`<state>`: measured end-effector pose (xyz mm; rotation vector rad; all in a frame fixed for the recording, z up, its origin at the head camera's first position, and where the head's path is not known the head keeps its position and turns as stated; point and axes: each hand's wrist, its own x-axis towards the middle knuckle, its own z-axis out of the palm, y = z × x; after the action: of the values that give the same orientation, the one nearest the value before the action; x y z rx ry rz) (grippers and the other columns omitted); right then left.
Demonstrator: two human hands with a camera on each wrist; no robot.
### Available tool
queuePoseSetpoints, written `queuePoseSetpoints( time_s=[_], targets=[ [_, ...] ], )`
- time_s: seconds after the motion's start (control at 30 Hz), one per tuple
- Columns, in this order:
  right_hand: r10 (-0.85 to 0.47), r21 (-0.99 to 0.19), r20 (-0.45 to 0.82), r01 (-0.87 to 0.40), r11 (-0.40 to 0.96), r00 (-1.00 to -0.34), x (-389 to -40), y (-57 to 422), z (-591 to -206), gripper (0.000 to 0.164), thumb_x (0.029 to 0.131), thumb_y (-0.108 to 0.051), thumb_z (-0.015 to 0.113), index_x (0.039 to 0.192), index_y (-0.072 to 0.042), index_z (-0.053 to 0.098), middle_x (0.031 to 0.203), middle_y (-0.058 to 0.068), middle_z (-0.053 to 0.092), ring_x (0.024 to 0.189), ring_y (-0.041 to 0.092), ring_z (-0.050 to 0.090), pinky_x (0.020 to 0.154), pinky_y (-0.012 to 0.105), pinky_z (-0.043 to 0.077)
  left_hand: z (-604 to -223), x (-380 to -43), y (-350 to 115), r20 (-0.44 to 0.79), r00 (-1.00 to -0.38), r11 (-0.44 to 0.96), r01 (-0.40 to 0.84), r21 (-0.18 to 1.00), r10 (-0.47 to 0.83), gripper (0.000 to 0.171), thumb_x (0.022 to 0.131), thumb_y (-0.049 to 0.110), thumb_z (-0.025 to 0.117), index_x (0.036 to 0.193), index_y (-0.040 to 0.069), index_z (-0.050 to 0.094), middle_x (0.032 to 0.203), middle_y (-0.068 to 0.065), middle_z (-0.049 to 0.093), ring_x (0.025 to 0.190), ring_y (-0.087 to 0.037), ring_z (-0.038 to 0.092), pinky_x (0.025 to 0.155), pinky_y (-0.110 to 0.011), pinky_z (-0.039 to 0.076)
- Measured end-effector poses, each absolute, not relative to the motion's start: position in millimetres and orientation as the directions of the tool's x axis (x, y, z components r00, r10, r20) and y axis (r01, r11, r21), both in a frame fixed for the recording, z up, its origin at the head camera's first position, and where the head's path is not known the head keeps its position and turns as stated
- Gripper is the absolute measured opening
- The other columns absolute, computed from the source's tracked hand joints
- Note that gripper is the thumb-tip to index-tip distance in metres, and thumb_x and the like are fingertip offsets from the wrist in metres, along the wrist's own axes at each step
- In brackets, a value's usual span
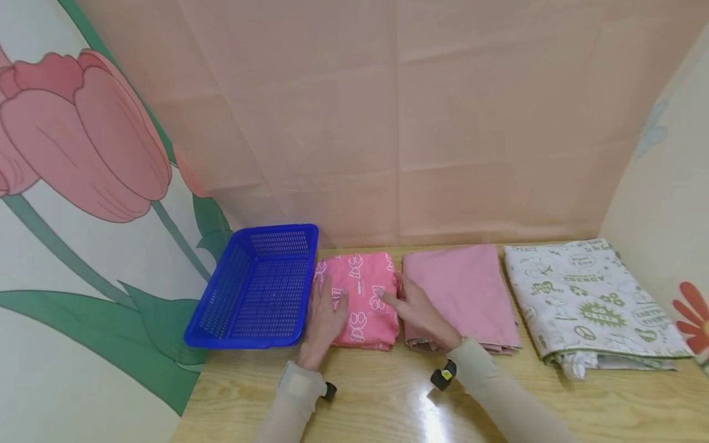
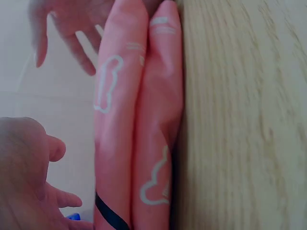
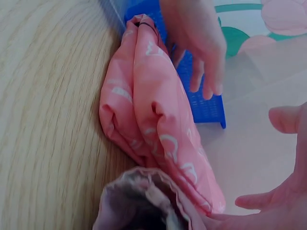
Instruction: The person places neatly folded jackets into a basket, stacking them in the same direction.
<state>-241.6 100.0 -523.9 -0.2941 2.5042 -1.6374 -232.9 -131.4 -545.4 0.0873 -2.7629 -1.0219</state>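
Observation:
A folded pink cloth (image 1: pixel 362 307) printed with white cartoon outlines lies on the table between both hands. My left hand (image 1: pixel 325 321) is at its left edge, fingers extended and thumb over the top. At the opposite edge is my right hand (image 1: pixel 420 306), its thumb reaching over the printed face and its fingers loosely bent. In the left wrist view the cloth (image 2: pixel 115 120) shows two thick folded layers and a dark strip. The right wrist view shows my left hand (image 3: pixel 196 43) beside the far end of the bundle.
A blue perforated plastic basket (image 1: pixel 271 295) stands left of the pink cloth. To the right lie a plain dusty-pink folded cloth (image 1: pixel 460 283) and a white folded cloth (image 1: pixel 587 301) with green print. Behind the wooden table (image 1: pixel 382 394) hangs a pinkish sheet (image 1: pixel 399 123).

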Motion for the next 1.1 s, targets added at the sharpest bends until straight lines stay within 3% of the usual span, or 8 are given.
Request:
queuePoseSetpoints(
  time_s=[0.3,0.5,0.63,0.9,1.1],
  targets=[
    [-0.188,-0.884,-0.103,0.003,0.468,-0.977,-241,85,-529,0.095,0.1,-0.042,0.072,0.168,0.001,0.022,0.173,0.027,0.027,0.159,0.048,0.025,0.129,0.063,0.021,-553,-232,-136,0.041,-0.985,0.716,-0.092,0.692,-0.166,0.072,0.109,0.045,0.052,0.17,0.013,0.029,0.177,-0.023,0.015,0.161,-0.046,0.021,0.13,-0.062,0.022],
    [-0.163,-0.879,-0.136,0.043,0.475,-0.977,-241,80,-533,0.092,0.1,-0.038,0.071,0.168,-0.002,0.022,0.173,0.027,0.026,0.16,0.048,0.023,0.129,0.064,0.02,-557,-236,-137,0.015,-0.984,0.705,-0.115,0.7,-0.176,0.074,0.11,0.045,0.051,0.17,0.01,0.025,0.178,-0.023,0.012,0.163,-0.043,0.017,0.132,-0.059,0.019],
    [-0.155,-0.873,-0.157,0.064,0.484,-0.975,-243,77,-535,0.09,0.101,-0.04,0.069,0.169,-0.004,0.022,0.173,0.028,0.025,0.159,0.05,0.023,0.128,0.067,0.021,-556,-237,-136,0.008,-0.982,0.719,-0.133,0.682,-0.189,0.075,0.109,0.048,0.051,0.17,0.011,0.026,0.177,-0.023,0.013,0.16,-0.047,0.024,0.129,-0.062,0.024],
    [-0.157,-0.894,-0.22,0.134,0.427,-0.963,-247,78,-539,0.089,0.101,-0.039,0.069,0.171,-0.014,0.021,0.175,0.025,0.021,0.161,0.05,0.019,0.125,0.072,0.02,-553,-239,-134,-0.018,-0.973,0.725,-0.185,0.664,-0.231,0.072,0.108,0.05,0.054,0.166,0.012,0.037,0.171,-0.027,0.03,0.154,-0.049,0.036,0.126,-0.063,0.032],
    [-0.14,-0.906,-0.221,0.15,0.395,-0.965,-250,78,-542,0.085,0.1,-0.035,0.071,0.17,-0.019,0.026,0.174,0.024,0.025,0.159,0.051,0.025,0.123,0.074,0.024,-553,-243,-133,-0.022,-0.971,0.732,-0.195,0.653,-0.239,0.065,0.106,0.049,0.056,0.162,0.016,0.044,0.162,-0.028,0.044,0.144,-0.05,0.048,0.119,-0.066,0.04]
  ],
)
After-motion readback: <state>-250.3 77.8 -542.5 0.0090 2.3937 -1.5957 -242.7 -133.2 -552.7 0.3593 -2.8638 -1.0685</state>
